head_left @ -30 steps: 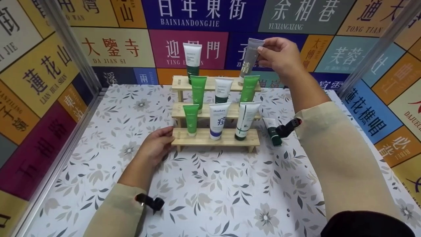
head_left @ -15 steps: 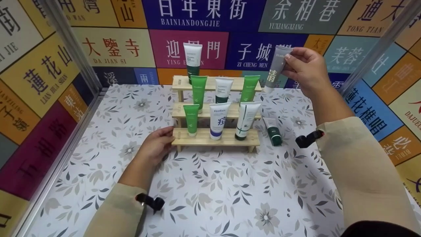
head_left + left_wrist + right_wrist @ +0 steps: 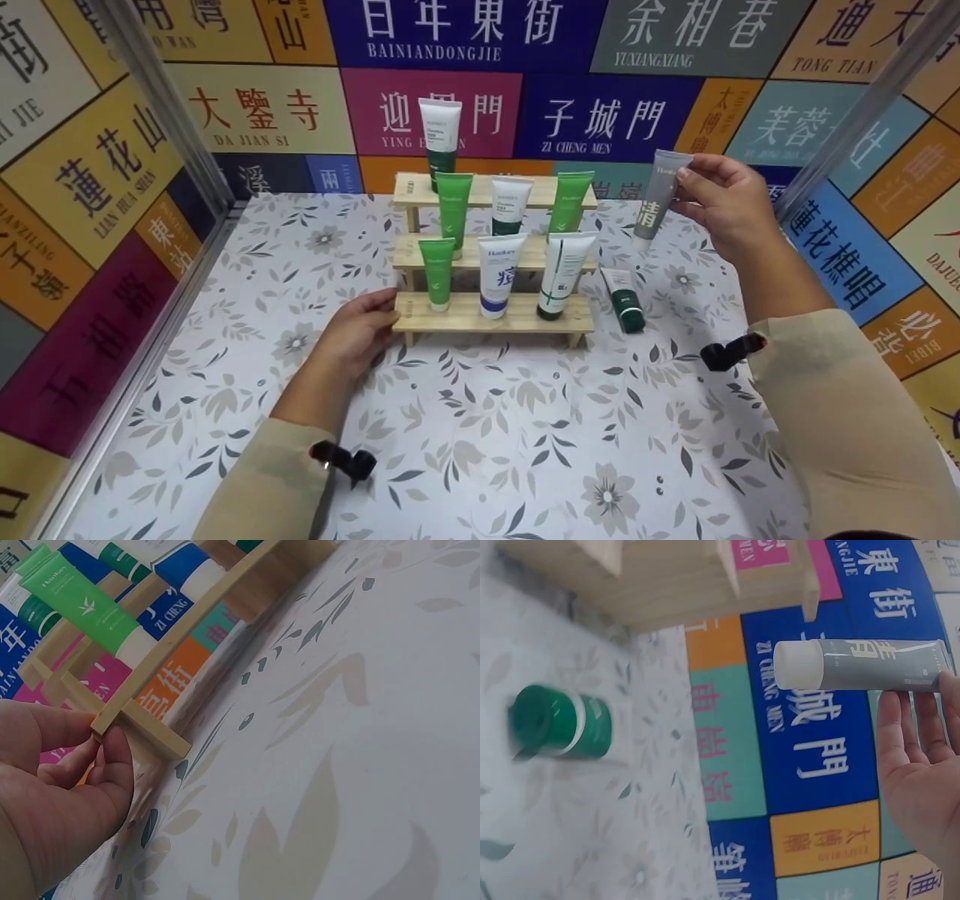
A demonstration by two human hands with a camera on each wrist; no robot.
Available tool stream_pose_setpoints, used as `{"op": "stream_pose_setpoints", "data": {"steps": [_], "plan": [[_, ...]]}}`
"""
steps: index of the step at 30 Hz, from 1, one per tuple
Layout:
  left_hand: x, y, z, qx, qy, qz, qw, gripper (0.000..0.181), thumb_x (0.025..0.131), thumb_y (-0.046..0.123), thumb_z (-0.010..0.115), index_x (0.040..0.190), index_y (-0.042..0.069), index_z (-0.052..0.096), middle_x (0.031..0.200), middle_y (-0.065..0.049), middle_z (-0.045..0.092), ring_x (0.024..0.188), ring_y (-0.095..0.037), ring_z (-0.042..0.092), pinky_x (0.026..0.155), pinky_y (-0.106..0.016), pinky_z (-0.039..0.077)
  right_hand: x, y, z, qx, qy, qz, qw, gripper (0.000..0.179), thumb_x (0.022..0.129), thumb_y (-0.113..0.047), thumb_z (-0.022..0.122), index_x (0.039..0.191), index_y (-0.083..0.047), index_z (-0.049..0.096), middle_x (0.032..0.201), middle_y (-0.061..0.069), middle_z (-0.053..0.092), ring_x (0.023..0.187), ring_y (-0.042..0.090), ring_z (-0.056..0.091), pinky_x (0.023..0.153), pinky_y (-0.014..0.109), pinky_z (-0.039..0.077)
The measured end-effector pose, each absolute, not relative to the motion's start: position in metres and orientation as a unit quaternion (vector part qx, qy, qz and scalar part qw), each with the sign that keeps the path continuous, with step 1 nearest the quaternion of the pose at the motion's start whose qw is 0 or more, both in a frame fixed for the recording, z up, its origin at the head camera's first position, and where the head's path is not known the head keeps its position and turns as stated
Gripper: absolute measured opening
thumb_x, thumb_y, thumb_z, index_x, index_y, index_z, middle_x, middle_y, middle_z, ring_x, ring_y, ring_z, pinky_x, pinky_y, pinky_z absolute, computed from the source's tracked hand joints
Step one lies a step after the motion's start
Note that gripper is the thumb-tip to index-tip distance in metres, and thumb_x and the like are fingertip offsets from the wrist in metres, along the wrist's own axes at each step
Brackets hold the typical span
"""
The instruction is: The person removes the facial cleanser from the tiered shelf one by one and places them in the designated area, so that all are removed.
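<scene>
My right hand (image 3: pixel 724 202) pinches the top crimped end of a grey squeeze tube (image 3: pixel 661 196), in the air to the right of a three-step wooden display stand (image 3: pixel 517 324). The tube hangs slightly tilted, its white cap (image 3: pixel 799 665) at the lower end. My left hand (image 3: pixel 356 330) grips the left end of the stand's lowest step between thumb and fingers, plain in the left wrist view. A white and green tube (image 3: pixel 441 139) stands on the top step at the left. Below it, the middle and lowest steps each bear three upright tubes, among them a green tube (image 3: pixel 436 274).
Another white and dark green tube (image 3: pixel 625 300) lies on the floral tablecloth (image 3: pixel 480 450) just right of the stand. Behind stands a wall of coloured sign panels (image 3: pixel 435 34). Metal posts (image 3: pixel 862 112) rise at both back corners.
My right hand has lifted the grey tube off the right of the top step, carried it right and lowered it somewhat. The left hand stays at the stand's end.
</scene>
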State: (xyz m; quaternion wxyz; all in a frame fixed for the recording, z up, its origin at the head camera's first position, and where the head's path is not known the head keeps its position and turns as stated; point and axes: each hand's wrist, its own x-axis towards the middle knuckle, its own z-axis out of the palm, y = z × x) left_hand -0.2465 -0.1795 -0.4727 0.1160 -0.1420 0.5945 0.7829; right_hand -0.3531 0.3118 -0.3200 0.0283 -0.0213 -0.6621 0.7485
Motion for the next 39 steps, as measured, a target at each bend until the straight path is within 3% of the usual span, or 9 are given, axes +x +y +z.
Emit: {"op": "stream_pose_setpoints", "data": {"steps": [7, 15, 30, 39], "plan": [[-0.246, -0.179, -0.472, -0.148, 0.594, 0.782, 0.117, 0.059, 0.103, -0.004, 0.058, 0.160, 0.005, 0.046, 0.162, -0.014, 0.050, 0.131, -0.020, 0.062, 0.099, -0.024, 0.059, -0.352, 0.335, -0.344, -0.058, -0.678, 0.733, 0.006, 0.047, 0.093, -0.025, 0.084, 0.134, -0.012, 0.065, 0.125, 0.002, 0.068, 0.109, 0.020, 0.073, 0.085, 0.027, 0.066], [-0.246, -0.179, -0.475, -0.135, 0.588, 0.790, 0.108, 0.059, 0.103, -0.007, 0.056, 0.160, 0.001, 0.044, 0.161, -0.017, 0.049, 0.118, -0.014, 0.064, 0.092, -0.019, 0.058, -0.353, 0.352, -0.373, -0.071, -0.701, 0.710, -0.021, 0.045, 0.098, -0.027, 0.079, 0.136, -0.013, 0.059, 0.120, -0.003, 0.067, 0.102, 0.013, 0.073, 0.086, 0.025, 0.065], [-0.246, -0.178, -0.475, -0.131, 0.587, 0.792, 0.105, 0.059, 0.103, -0.008, 0.055, 0.160, 0.000, 0.044, 0.159, -0.019, 0.050, 0.113, -0.013, 0.067, 0.092, -0.021, 0.060, -0.351, 0.366, -0.414, -0.120, -0.742, 0.653, -0.092, 0.034, 0.104, -0.033, 0.071, 0.134, -0.023, 0.059, 0.121, -0.010, 0.065, 0.108, 0.009, 0.067, 0.093, 0.024, 0.062], [-0.245, -0.178, -0.474, -0.138, 0.581, 0.795, 0.109, 0.059, 0.102, -0.008, 0.056, 0.160, 0.001, 0.045, 0.159, -0.018, 0.050, 0.121, -0.018, 0.065, 0.097, -0.023, 0.060, -0.352, 0.369, -0.434, -0.136, -0.728, 0.663, -0.111, 0.046, 0.103, -0.031, 0.072, 0.143, -0.015, 0.055, 0.114, -0.011, 0.066, 0.099, 0.007, 0.068, 0.085, 0.022, 0.061]]}}
